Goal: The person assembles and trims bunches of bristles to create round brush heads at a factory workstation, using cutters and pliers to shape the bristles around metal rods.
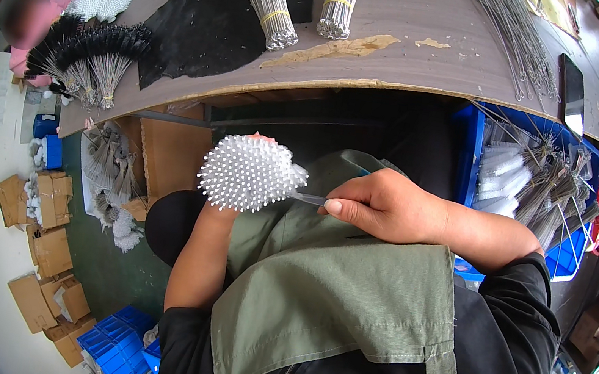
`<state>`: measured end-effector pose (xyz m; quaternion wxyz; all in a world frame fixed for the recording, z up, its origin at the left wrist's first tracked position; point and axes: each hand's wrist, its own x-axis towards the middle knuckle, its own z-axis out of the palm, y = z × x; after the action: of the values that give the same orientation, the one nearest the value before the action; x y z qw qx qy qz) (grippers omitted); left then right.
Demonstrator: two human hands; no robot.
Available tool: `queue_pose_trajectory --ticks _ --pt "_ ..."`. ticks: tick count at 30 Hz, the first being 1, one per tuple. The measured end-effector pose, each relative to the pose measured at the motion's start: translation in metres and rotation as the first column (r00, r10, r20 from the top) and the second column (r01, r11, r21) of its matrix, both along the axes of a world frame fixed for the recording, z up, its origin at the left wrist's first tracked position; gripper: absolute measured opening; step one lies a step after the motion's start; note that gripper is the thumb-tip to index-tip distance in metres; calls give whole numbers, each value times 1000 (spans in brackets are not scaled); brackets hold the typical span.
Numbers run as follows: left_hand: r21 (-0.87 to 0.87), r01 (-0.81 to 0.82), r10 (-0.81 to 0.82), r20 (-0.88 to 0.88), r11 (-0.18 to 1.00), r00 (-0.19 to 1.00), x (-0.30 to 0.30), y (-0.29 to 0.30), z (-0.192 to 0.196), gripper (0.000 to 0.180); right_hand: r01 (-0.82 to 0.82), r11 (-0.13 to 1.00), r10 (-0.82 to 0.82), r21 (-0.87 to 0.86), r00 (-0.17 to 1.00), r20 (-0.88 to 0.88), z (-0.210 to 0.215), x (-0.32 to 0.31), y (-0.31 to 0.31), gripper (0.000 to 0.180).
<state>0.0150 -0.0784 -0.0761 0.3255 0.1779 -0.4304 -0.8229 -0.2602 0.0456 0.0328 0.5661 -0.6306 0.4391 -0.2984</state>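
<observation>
Brush bundle: white-tipped wire brushes [249,172] bunched in my left hand [260,139], which sits mostly hidden behind them, fingers wrapped round the stems.
Single brush: thin wire stem [307,199] pinched in my right hand [381,206], thumb pressed to fingers.
Axis: stem lies level, pointing from my right hand leftward into the bundle, its tip touching.
Nearer hand: right, just beside the bundle.
Surface: green apron [330,298] under both hands.
Room: wooden bench [440,61] beyond them; blue bin [561,258] of brushes to my right.
</observation>
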Motion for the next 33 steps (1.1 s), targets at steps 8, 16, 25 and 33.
queue_pose_trajectory --ticks 8,16,25,33 --pt "-202 22 46 324 979 945 9 -7 -14 36 -5 999 5 -51 1000 -5 -3 -1 -2 30" --pt "-191 70 -27 220 979 975 6 -4 -11 42 3 999 -5 -41 998 -57 -2 -2 0 31" --pt "-554 256 231 661 792 714 12 -3 -17 43 -15 999 13 -31 998 -56 -1 -2 -4 34" --pt "123 -187 164 170 975 972 -9 6 12 38 5 998 -3 -57 999 42 -7 -2 -2 36"
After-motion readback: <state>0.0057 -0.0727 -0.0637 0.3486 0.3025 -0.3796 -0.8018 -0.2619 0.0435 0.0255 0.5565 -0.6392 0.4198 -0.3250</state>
